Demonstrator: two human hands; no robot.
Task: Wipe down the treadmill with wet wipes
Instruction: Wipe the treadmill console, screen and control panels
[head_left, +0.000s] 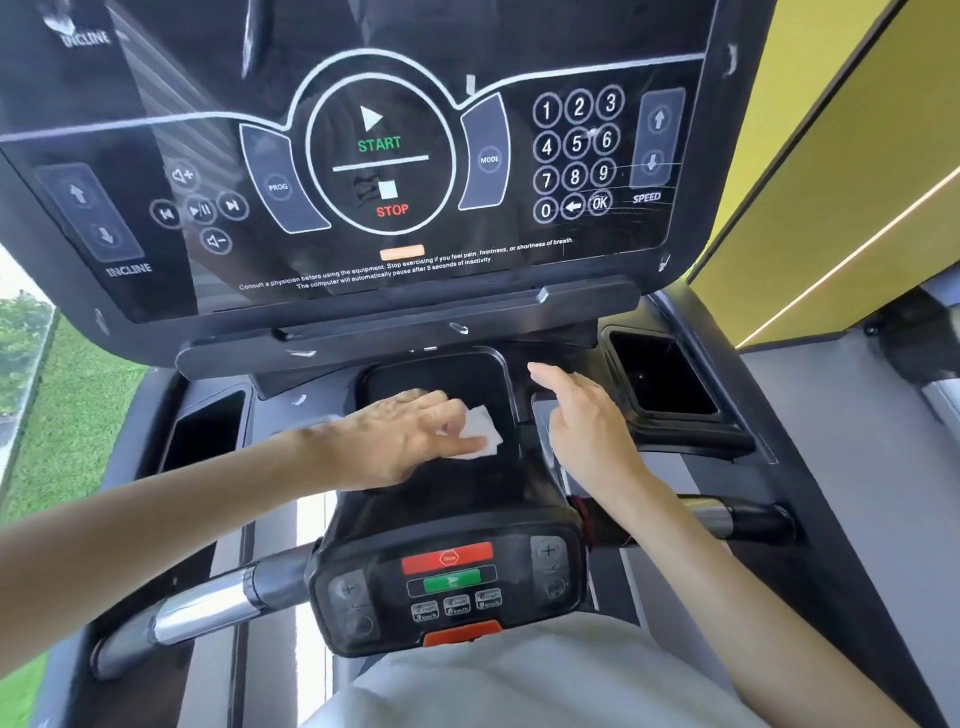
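I stand at a black treadmill whose big console panel (384, 156) fills the top of the view. Below it lies a glossy black centre tray (447, 374). My left hand (400, 436) presses a white wet wipe (480, 431) flat onto that tray, fingers spread over the wipe and only its right part showing. My right hand (582, 410) hovers just right of the tray with straight fingers pointing toward the console, holding nothing. Nearer to me sits the small control pod (452, 587) with red and green buttons.
A deep cup holder (665, 374) opens at the right and a narrower one (202, 436) at the left. Chrome and black handlebars (208, 603) run out from both sides of the pod. A yellow wall (831, 156) stands right; a window onto grass (62, 415) is left.
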